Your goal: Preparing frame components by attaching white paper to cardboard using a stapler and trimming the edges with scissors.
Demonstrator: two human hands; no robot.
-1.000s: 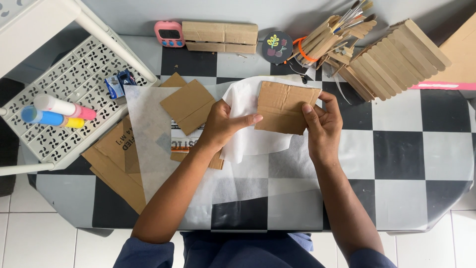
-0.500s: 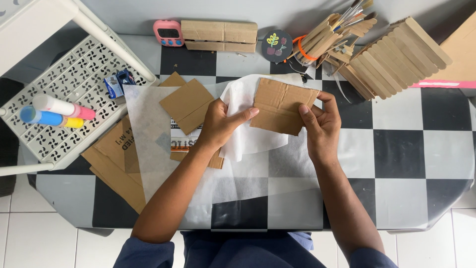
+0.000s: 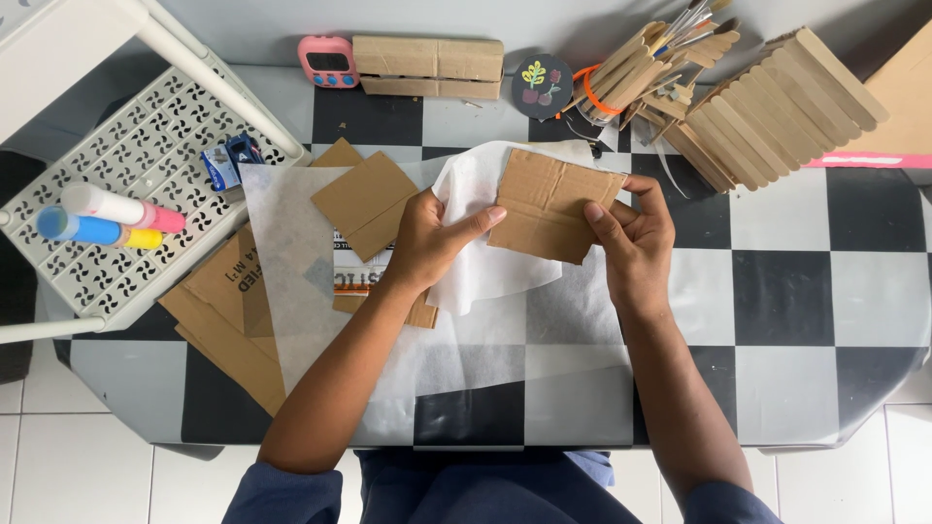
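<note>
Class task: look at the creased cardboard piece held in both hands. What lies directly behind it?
Behind the cardboard piece a white tissue sheet shows, pinched by the left hand; the right hand holds the other edge. Whatever is under the covered part is hidden.

A piece of brown corrugated cardboard (image 3: 551, 206), matt and creased, is held together with a thin white tissue-like sheet (image 3: 481, 254) (soft and slightly crumpled). Translucent paper (image 3: 291, 243) is spread over the glossy black-and-white checked table covering (image 3: 796, 291). At upper right, pale bare-wood sticks (image 3: 777, 102) are stacked. At upper left, a perforated white plastic tray (image 3: 116, 160) carries smooth plastic glue tubes (image 3: 107, 218).
</note>
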